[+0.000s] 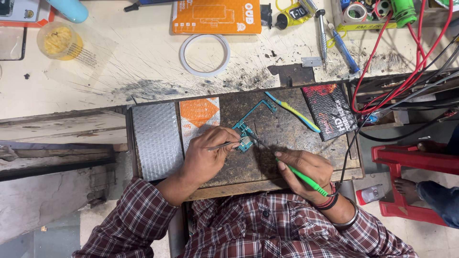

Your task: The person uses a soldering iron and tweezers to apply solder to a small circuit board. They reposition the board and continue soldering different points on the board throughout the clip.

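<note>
The teal circuit board (246,134) lies flat on the dark, worn work plate (282,131) set into the counter (143,62), roughly at the plate's middle and just right of an orange-and-white packet (198,117). Its wide body sits low, under the tools, and a thin L-shaped arm runs up and to the right toward the yellow-and-blue toothbrush (292,112), so its long axis slants from lower left to upper right. The left hand (205,155) is closed around metal tweezers (224,145), whose tips point right and touch the board's lower part. The right hand (306,172) grips a green-handled soldering iron (301,176) like a pen, its dark tip angled up and left onto the same spot. Judging from this, the work is mid-way: both tools are on 1 point of the bare board, with no casing or cover fitted near it, so any reassembly seems undone. Whether a part is being lifted or seated is too small to tell. A ring of white tape (205,55) lies well apart on the counter above.
</note>
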Demonstrator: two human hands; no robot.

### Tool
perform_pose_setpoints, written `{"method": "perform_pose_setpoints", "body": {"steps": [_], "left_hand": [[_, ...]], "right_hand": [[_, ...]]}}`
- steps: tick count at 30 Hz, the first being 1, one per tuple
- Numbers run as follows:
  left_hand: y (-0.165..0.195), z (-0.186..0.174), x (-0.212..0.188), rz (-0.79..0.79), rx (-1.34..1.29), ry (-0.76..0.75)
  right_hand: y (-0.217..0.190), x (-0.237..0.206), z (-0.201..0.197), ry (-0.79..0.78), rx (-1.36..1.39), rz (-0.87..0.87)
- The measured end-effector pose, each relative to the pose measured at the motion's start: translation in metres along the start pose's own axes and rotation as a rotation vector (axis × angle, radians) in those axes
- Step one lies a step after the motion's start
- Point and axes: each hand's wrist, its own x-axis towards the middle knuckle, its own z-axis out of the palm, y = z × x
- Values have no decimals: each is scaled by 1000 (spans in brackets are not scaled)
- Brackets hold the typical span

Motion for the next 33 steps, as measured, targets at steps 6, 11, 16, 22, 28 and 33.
{"method": "perform_pose_setpoints", "body": {"steps": [6, 11, 16, 22, 28, 33], "left_hand": [[4, -2, 1, 7, 6, -1], [4, -2, 3, 2, 9, -4], [4, -3, 1, -7, -24, -8], [2, 1, 2, -12, -62, -7], [6, -4, 3, -25, -26, -5], [11, -7, 7, 3, -7, 13]], "right_hand": [[-1, 0, 0, -1, -10, 21], [0, 1, -1, -3, -9, 4], [0, 1, -1, -8, -11, -34], [1, 1, -1, -2, -5, -6], [0, 2, -1, 7, 12, 9], [-1, 3, -3, 1, 5, 21]]}}
